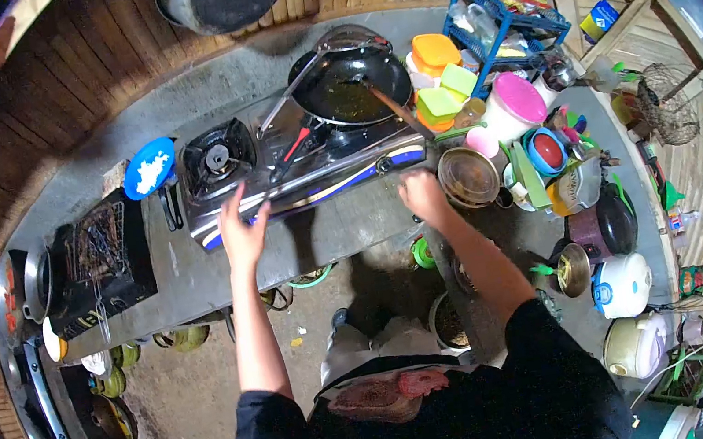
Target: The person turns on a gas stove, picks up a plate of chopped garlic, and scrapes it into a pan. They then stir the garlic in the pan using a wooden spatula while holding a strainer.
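Hovering w/ both hands by the stove (336, 166)'s front edge: L hand (242, 232) spread, nothing in it, R hand (423, 196) w/ fingers bent near the stove's front R corner, can't tell if it's pinching anything. Wok (320, 95) sits on the stove's R half, toward the worktop (353, 228)'s back edge, wooden-handled utensil (392, 106) leaning over its rim. Prob. best to steady the wok by its handle (293, 153), keep wrists off the L burner (217, 158) & avoid knocking the utensil.

Kitchen, prob. home: gas stove (337, 173) w/ wok (343, 87), rice cooker (623, 287), plastic tubs (435, 52) etc. on counter (173, 265).
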Demonstrator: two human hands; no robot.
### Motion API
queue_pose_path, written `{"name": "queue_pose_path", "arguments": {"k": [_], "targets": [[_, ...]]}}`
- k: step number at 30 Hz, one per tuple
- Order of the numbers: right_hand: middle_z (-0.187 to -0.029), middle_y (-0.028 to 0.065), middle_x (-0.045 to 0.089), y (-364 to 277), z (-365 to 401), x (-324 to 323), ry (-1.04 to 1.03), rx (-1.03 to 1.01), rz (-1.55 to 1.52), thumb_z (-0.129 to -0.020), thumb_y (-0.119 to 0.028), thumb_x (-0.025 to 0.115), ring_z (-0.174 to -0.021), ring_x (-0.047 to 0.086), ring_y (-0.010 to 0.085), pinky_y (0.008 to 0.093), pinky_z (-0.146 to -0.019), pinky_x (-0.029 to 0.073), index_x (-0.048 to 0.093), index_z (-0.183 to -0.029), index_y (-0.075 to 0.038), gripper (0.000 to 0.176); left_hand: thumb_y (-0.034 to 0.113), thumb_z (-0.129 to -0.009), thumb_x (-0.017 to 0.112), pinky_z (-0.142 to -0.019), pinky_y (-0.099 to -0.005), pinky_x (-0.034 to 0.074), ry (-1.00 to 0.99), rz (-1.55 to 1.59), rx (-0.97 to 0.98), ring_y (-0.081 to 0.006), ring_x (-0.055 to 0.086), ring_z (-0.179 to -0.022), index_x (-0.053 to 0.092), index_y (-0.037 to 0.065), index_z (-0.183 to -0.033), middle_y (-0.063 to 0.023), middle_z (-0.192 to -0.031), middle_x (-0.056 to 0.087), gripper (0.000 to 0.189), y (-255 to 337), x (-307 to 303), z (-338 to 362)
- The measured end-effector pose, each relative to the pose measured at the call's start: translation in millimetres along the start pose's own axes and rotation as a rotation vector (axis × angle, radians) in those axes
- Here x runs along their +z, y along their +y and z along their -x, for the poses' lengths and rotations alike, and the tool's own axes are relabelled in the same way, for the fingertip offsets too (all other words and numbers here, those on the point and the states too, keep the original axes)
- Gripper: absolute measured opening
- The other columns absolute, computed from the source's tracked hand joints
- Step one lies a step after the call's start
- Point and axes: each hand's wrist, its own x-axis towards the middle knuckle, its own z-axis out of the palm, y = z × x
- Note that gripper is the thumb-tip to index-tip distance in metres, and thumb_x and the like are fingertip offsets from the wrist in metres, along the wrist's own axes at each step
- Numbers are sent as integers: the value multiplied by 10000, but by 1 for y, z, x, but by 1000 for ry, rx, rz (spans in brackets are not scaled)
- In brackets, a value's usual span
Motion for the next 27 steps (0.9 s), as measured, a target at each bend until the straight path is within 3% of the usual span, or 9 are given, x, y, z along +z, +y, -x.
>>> {"name": "queue_pose_path", "arguments": {"k": [4, 8, 9, 10, 12, 14, 22, 24, 27], "targets": [[-716, 163, 611, -63, 62, -40, 59, 200, -320, -790, -151, 567, -673, 594, 357, 425, -611, 485, 615, -813, -22, 140, 315, -728, 700, -925, -391, 388, -111, 159, -335, -312, 528, -1050, 541, 33, -1178, -170, -1113, 578, 554, -70, 4, 108], [-695, 170, 605, -92, 163, -30, -112, 347, -426, -766, -110, 597, -626, 607, 325, 370, -548, 464, 623, -843, -33, 112, 253, -723, 684, -808, -362, 449, -456, 93, -632, -258, 597, -910, 570, 8, -1101, -170, -998, 625, 465, -150, -2, 262], [-704, 170, 611, -91, 193, -21, -108, 381, -429, -761, -127, 599, -645, 611, 327, 374, -560, 471, 629, -840, -40, 121, 235, -730, 676, -828, -359, 448, -757, -31, -635, -247, 597, -909, 550, -6, -1129, -170, -991, 630, 483, -194, 8, 304], [-713, 170, 616, -89, 225, -11, -106, 417, -432, -755, -144, 601, -663, 616, 330, 378, -572, 477, 636, -836, -47, 131, 214, -726, 685, -813, -352, 461, -746, 208, -214, -233, 606, -894, 566, 8, -1117, -160, -959, 641, 458, -257, 20, 372], [-720, 168, 624, -87, 290, 16, -311, 643, -233, -737, -185, 603, -688, 621, 330, 384, -607, 493, 655, -821, -53, 164, 212, -731, 682, -791, -345, 461, -782, 201, -239, -223, 602, -871, 570, 13, -1114, -154, -943, 641, 447, -240, 23, 369], [-727, 165, 629, -90, 346, 27, -367, 679, -214, -729, -205, 599, -699, 626, 324, 385, -626, 499, 665, -815, -60, 180, 208, -740, 676, -748, -332, 460, -824, 192, -321, -203, 595, -825, 576, 22, -1108, -142, -910, 640, 425, -152, 86, 350], [-738, 169, 640, -104, 405, 10, -369, 974, -278, -694, -228, 609, -713, 640, 300, 377, -666, 508, 681, -796, -64, 207, 193, -779, 652, -576, -277, 459, -969, 113, -700, -123, 564, -640, 604, 58, -1085, -92, -780, 640, 339, -174, 2, 337], [-729, 166, 639, -101, 403, 6, -398, 920, -157, -697, -232, 620, -721, 640, 298, 376, -674, 505, 682, -811, -70, 208, 177, -777, 648, -540, -247, 435, -811, 321, -891, -85, 531, -604, 591, 47, -1101, -65, -751, 625, 354, -175, 21, 316], [-763, 145, 653, -95, 393, -7, -364, 1008, -244, -722, -224, 629, -718, 646, 275, 365, -671, 506, 679, -846, -64, 208, 155, -783, 631, -557, -259, 440, -721, 558, -807, -105, 542, -617, 575, 32, -1114, -51, -748, 616, 357, -159, 36, 287]]}}
